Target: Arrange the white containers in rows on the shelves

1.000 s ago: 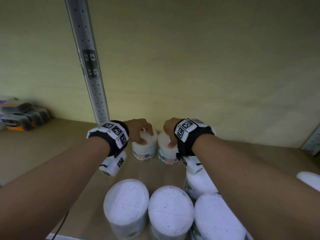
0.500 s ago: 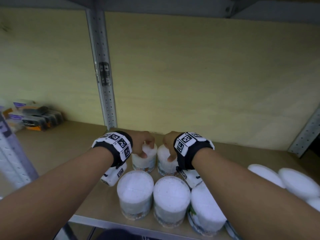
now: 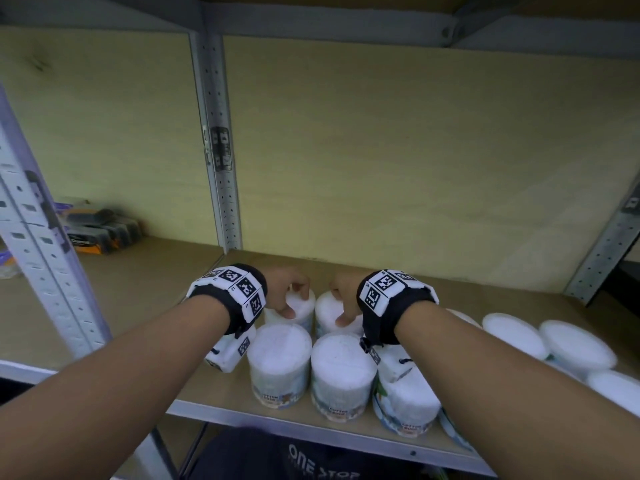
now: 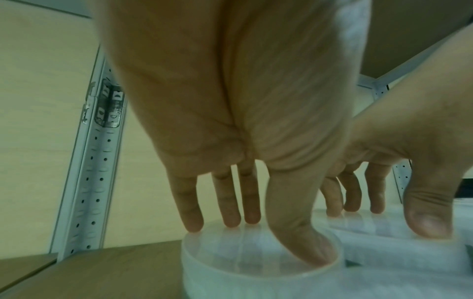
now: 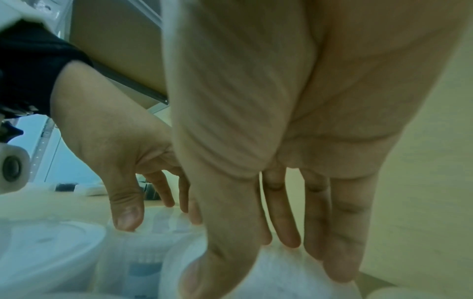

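Note:
Two white cylindrical containers stand side by side behind a front row of three, which begins with one white container. My left hand grips the lid of the left back container from above. In the left wrist view its fingertips sit on the far rim of that lid and the thumb on the near rim. My right hand holds the right back container the same way. In the right wrist view its fingers and thumb straddle the container's top.
The wooden shelf board has a plywood back wall and a perforated metal upright. Another upright stands at the front left. Dark boxes lie at the back left. Several more white containers sit to the right.
The head view has drawn back and risen, showing the shelf frame and more containers on the right. Both hands keep their grip on the two back containers, now close behind the front row.

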`<state>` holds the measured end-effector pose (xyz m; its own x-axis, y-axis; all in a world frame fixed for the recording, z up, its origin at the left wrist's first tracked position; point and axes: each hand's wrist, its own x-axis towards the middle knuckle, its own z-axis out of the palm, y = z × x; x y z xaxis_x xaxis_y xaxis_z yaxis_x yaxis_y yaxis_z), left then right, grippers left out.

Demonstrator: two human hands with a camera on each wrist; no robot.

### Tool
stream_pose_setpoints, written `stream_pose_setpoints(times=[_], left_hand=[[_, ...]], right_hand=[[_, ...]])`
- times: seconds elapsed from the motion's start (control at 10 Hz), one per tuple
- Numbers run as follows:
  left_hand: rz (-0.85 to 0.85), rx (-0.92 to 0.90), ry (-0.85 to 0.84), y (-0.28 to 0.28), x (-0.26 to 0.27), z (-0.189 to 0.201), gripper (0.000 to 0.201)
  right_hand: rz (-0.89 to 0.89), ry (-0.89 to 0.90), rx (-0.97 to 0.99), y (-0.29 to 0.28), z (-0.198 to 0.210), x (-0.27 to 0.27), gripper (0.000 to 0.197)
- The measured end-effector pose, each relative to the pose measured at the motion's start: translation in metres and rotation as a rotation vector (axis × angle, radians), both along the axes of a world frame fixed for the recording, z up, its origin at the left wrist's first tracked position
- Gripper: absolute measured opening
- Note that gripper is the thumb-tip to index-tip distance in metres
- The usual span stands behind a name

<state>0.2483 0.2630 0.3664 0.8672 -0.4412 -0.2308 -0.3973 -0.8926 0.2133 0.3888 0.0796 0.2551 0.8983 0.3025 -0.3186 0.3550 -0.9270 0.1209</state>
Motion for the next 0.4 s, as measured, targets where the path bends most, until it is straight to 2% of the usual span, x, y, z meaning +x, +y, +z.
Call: stream_pose_setpoints(times=[0.2, 0.4], left_hand=[[0.039, -0.023, -0.032, 0.004, -0.005, -0.005, 0.043], [0.140, -0.036, -0.044, 0.000, -0.013, -0.005, 0.046]], right_hand=[[-0.009, 0.014, 0.024, 0.001, 0.052, -0.057, 0.065], [-0.035, 0.042, 0.099, 0.001, 0.110, -0.137, 0.046]])
